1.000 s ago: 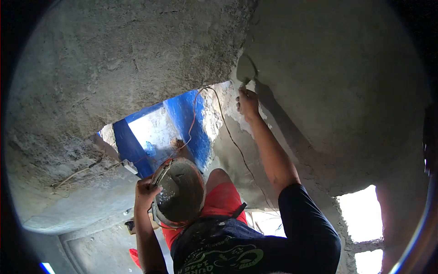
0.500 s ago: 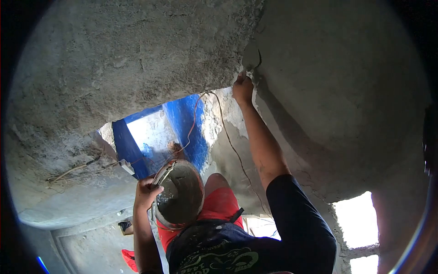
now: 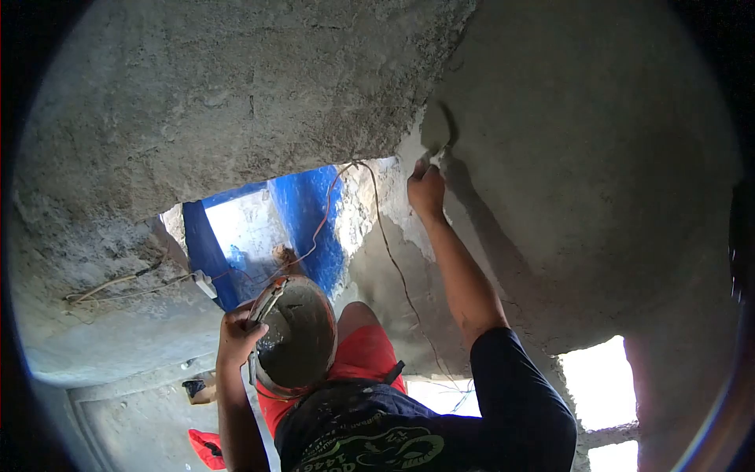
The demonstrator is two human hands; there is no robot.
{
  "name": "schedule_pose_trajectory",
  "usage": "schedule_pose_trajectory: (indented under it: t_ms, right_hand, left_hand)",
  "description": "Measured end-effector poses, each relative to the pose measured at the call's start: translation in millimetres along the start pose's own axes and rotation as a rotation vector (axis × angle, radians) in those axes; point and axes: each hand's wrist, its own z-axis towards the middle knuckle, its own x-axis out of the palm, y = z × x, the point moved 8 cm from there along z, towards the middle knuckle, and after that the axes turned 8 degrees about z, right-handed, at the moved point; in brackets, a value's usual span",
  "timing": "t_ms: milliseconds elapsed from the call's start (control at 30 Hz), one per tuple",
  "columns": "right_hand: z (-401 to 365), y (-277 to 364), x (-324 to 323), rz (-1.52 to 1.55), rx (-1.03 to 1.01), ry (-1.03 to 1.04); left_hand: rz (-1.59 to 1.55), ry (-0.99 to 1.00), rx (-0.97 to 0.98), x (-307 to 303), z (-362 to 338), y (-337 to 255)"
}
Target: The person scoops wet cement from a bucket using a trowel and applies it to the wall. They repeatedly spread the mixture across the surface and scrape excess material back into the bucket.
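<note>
My left hand (image 3: 239, 337) grips the rim of a bucket (image 3: 334, 334), thumb over the edge, and tilts it against my body. Grey wet mortar (image 3: 300, 346) lies inside it. Up at the wall, my right hand (image 3: 427, 190) is closed round the handle of a trowel (image 3: 440, 145). Its blade is against the smooth grey plaster (image 3: 550, 157), just right of the rough edge where the coarse concrete surface (image 3: 275, 86) ends. Much of the blade is dark and hard to make out.
A blue-framed opening (image 3: 314, 204) lies left of my right arm. Loose wires (image 3: 391, 252) hang from its upper corner, and a white socket box (image 3: 205, 284) dangles at left. Bright window openings (image 3: 599, 381) are at lower right. A red cloth (image 3: 206, 448) lies at lower left.
My right hand with the trowel has moved down along the wall and slightly right. The bucket and left hand appear a little further left as the view shifts.
</note>
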Motion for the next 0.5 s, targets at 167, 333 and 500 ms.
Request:
schedule_pose_trajectory:
  t_ms: [167,333,500]
  right_hand:
    - [70,26,-18,-0.035,-0.233,-0.101]
    - [78,18,4,-0.121,-0.118,0.052]
    - [39,-24,40,-0.146,-0.123,0.080]
  left_hand:
    - [0.002,-0.003,0.109,9,10,-1]
    - [0.112,0.051,0.027,15,16,0]
    - [0.119,0.000,-0.042,0,8,17]
